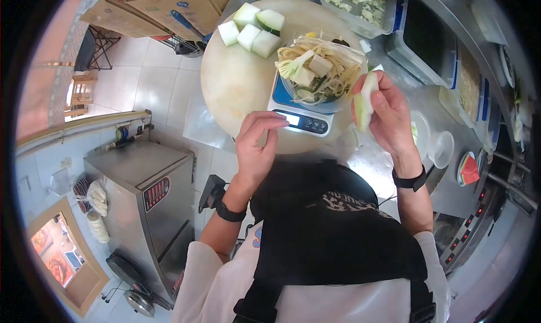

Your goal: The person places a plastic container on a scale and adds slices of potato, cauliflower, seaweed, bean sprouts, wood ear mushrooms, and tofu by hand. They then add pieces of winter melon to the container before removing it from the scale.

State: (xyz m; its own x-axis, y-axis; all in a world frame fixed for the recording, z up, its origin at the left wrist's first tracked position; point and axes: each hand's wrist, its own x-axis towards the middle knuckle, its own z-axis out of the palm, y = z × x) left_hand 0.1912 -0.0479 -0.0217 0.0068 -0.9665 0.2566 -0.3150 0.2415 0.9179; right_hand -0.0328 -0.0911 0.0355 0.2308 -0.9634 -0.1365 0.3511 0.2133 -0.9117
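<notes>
My right hand (387, 110) grips a pale green-and-white vegetable piece (366, 100), held beside the bowl; its exact kind is hard to tell. My left hand (256, 145) holds nothing, its bent fingers apart and its fingertips at the left end of the display of a blue-and-white kitchen scale (301, 122). On the scale stands a clear bowl (332, 104) heaped with mixed food (321, 66): enoki mushrooms, bean sprouts, tofu-like cubes and a cauliflower floret. Several white chunks with green skin (264, 42) lie on the round chopping board (225, 92) beneath the scale.
Clear tubs, one with cauliflower (360, 1) and one with dark contents (422, 41), line the far right. Clear empty bowls (440, 149) and a watermelon slice (469, 169) sit at right. Cardboard boxes (169, 10) stand far left, a steel cabinet (141, 171) at left.
</notes>
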